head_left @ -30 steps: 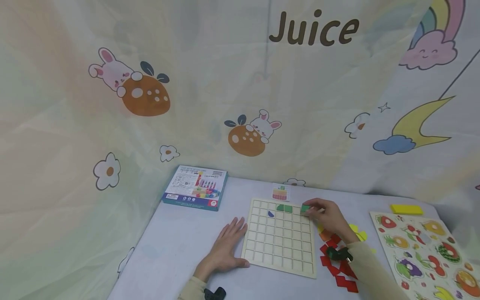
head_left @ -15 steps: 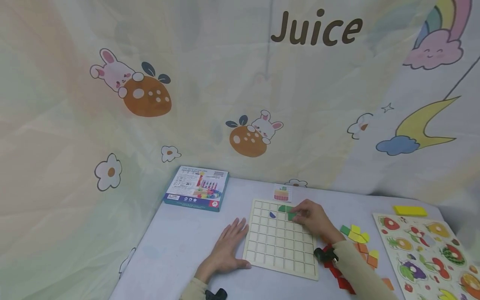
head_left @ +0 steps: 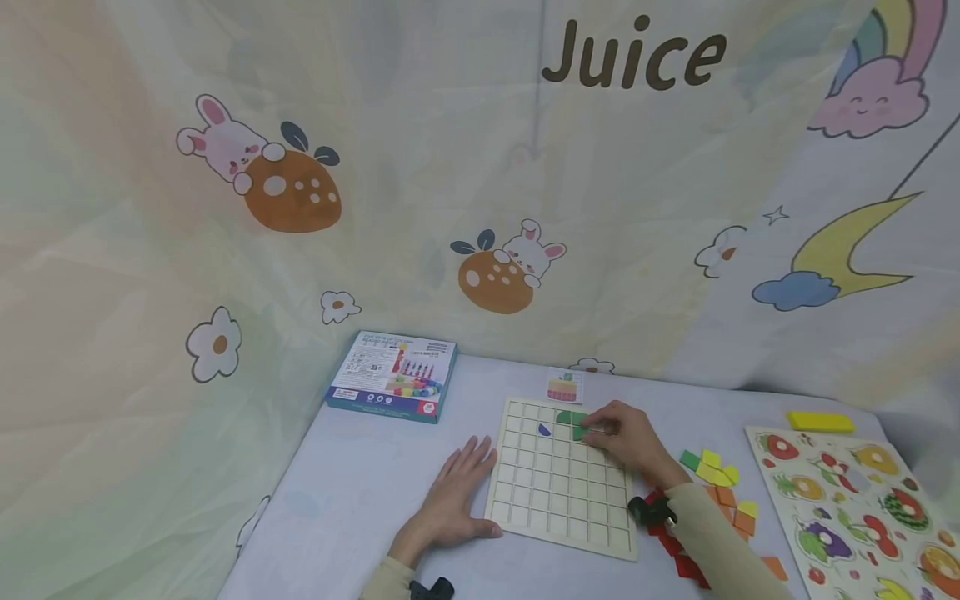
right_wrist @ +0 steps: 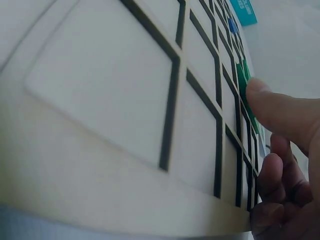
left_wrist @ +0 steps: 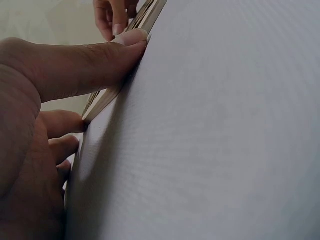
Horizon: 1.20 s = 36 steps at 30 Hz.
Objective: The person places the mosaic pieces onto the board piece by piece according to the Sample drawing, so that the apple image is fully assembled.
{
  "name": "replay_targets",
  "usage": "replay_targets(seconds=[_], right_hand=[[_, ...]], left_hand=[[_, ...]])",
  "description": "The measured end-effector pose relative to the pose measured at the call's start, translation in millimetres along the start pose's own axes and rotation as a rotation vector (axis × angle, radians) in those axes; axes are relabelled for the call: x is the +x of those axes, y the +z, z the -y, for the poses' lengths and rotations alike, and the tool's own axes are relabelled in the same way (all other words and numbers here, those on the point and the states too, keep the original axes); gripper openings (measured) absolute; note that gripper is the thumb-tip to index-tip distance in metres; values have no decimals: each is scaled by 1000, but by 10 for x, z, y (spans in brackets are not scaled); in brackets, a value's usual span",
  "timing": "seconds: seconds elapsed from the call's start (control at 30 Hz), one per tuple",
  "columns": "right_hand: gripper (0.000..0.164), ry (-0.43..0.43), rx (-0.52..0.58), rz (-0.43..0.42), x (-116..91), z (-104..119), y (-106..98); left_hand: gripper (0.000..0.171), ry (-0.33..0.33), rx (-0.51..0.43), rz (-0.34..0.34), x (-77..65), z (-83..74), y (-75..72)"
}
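A pale wooden grid board (head_left: pixel 558 504) lies on the white-covered table. My left hand (head_left: pixel 456 492) rests beside its left edge with fingers spread; in the left wrist view, the thumb (left_wrist: pixel 95 65) touches the board's side. Over the upper part of the grid, my right hand (head_left: pixel 636 443) pinches a green square tile (head_left: pixel 578 433) at a second-row cell. Just above it, green pieces (head_left: pixel 566 417) fill top-row cells, one with a rounded corner. A small blue piece (head_left: pixel 544 430) sits in a cell to the left. The right wrist view shows my thumb (right_wrist: pixel 270 107) against the green.
Behind the board stands a cake picture card (head_left: pixel 564 387). A boxed set (head_left: pixel 393 375) lies back left. Right of the board are loose red tiles (head_left: pixel 686 567), orange tiles (head_left: pixel 724 497), yellow tiles (head_left: pixel 716 473), a fruit-picture board (head_left: pixel 847 508) and a yellow block (head_left: pixel 820 422).
My right hand has moved left across the board with the green tile, from the top right corner to the second row, then shifted only slightly. The left hand stays put.
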State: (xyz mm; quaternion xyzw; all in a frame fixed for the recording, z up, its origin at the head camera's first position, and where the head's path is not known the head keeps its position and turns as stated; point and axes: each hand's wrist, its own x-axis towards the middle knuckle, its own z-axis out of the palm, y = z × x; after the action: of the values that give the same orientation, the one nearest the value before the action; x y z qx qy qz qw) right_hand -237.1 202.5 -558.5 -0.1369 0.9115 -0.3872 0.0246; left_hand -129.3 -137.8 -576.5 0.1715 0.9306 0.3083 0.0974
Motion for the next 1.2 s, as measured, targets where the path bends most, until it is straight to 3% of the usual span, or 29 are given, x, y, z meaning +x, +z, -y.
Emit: replay_targets(seconds=[0.33,0.73,1.2], right_hand=[[10,-40,-23,-61,-14,3,68],[13,-33,20,-74,-65,-70,-52],[11,-20,-75,-86,-46,-52,20]], left_hand=[[115,4,6,-4,5,7,23],[115,10,19,-10,-2,7,11],[115,18,5,-20,-6,18,20]])
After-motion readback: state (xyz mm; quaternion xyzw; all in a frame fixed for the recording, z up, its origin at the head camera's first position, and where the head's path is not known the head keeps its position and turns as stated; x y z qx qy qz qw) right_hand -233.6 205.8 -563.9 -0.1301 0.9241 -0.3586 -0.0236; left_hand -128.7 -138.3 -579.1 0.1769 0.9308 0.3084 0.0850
